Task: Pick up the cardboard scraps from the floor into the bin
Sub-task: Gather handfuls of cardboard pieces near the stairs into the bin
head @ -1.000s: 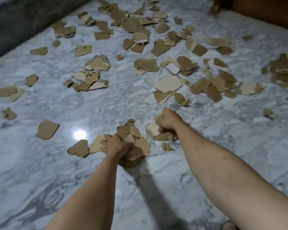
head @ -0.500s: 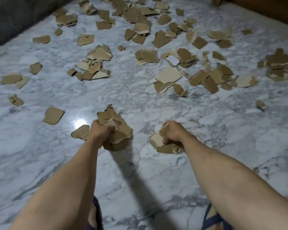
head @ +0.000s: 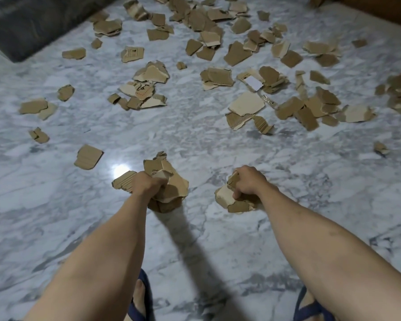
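In the head view, the left hand (head: pixel 146 183) is closed around a bundle of scraps (head: pixel 169 181), and the right hand (head: pixel 248 181) grips a smaller bundle (head: pixel 232 200). Many loose scraps (head: pixel 245 105) lie on the marble floor (head: pixel 183 126) ahead.

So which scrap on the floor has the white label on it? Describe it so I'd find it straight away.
Start from the marble floor and the thick scatter of cardboard scraps ahead of the right hand. Near the middle of that scatter lies the labelled scrap, just beyond a large pale piece. It alone carries a clean white rectangle; its neighbours are plain brown or tan.
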### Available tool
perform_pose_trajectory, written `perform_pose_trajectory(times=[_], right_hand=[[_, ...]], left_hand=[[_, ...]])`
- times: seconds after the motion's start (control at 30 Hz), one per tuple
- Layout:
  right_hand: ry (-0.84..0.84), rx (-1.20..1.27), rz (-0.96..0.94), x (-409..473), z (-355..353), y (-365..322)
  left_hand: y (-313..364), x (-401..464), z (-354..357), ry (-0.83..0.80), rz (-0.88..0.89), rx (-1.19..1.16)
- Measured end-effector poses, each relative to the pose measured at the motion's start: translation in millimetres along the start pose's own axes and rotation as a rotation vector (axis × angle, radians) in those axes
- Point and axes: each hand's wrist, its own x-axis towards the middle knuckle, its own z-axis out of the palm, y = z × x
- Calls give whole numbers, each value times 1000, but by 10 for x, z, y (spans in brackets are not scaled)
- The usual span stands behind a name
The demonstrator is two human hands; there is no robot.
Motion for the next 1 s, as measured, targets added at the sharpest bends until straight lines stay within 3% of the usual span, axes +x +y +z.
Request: perform_pose_trajectory(times=[0.2,0.4,0.53,0.7,1.0], right_hand=[[-76,293,20,63,-49,-213],[-52,544,-63,156,-22,-871],[-35,646,-68,191,124,-1224],[-8,697,-42,223,282,-1412],[11,756,9,358,473,-1721]], left_hand=[[11,-6,-128,-109,-11,-103],[-297,124,-655,-64,-104,-368],[-494,220,-806,-38,-75,-254],[-400,277,-707,-4,-60,186],[-452,500,-782,-130,3,-123]])
